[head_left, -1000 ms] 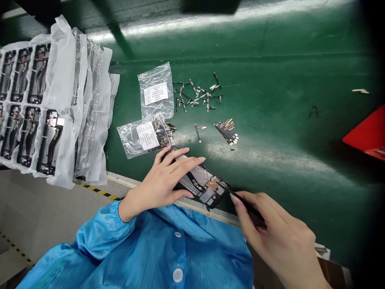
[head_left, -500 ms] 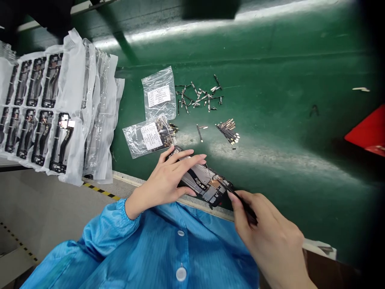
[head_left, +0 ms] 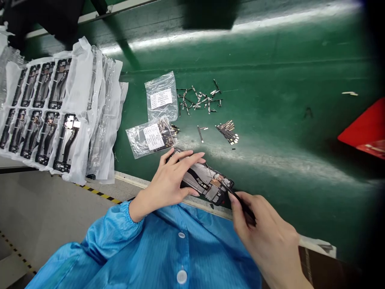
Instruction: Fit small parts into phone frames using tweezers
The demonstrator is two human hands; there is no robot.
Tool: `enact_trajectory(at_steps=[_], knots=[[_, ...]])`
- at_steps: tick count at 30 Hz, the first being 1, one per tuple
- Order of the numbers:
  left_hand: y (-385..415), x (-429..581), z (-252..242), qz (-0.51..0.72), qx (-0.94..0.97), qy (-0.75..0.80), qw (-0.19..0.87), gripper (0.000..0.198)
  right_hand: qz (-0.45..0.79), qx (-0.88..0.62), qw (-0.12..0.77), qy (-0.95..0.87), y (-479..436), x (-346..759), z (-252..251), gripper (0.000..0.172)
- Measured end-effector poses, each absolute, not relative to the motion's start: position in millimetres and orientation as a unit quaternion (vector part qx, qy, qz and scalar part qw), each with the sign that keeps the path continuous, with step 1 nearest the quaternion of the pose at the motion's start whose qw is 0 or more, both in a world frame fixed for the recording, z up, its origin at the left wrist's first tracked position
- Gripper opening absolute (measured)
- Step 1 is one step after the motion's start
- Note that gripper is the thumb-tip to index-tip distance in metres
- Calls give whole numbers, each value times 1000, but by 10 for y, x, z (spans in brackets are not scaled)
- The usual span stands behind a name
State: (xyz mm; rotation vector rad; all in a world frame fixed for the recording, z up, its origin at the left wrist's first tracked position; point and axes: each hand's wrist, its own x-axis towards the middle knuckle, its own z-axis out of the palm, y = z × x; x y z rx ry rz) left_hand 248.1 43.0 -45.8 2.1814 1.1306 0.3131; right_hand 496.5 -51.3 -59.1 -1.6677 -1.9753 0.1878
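Observation:
A phone mid-frame [head_left: 197, 182] with bared inner parts lies slanted at the table's near edge. My left hand [head_left: 168, 176] grips it, fingers over the far side and thumb at the near side. Black tweezers [head_left: 245, 206] are pinched in my right hand [head_left: 267, 233]. Their tips touch or hover just above the copper-coloured patch [head_left: 215, 182] near the frame's right end; which of the two I cannot tell. Beyond the frame lie a fanned pile of small flex cables [head_left: 227, 132] and a pair of loose strips [head_left: 201, 133].
Two labelled plastic bags [head_left: 161, 98] lie beyond my left hand, the nearer holding small parts. Scattered dark strips [head_left: 200, 98] lie right of them. Stacked white trays [head_left: 81, 72] of phone frames stand at left. A red object [head_left: 365, 128] sits at far right on the green table [head_left: 285, 100].
The view has shifted slightly, so the trays and bags appear a little further right and lower. Both hands keep their hold, and the tweezers stay at the same end of the frame.

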Motion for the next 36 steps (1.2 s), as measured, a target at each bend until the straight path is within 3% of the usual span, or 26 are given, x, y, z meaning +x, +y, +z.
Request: enact_trajectory(at_steps=[12,20,26,36], knots=[[409,2490,-467,137,825,435,333,97,82,-633,259,-725,-532,4900,-546,11],[313,2573,-426,130,817,464,315,95,122,-670,223,-697,-525,4719,-447,32],[258,2626,-400,121,814,479,304,85,144,-698,224,-665,-473,4673,-462,30],[242,2617,-440,131,809,483,308,92,178,-709,249,-635,-603,4715,-514,31]])
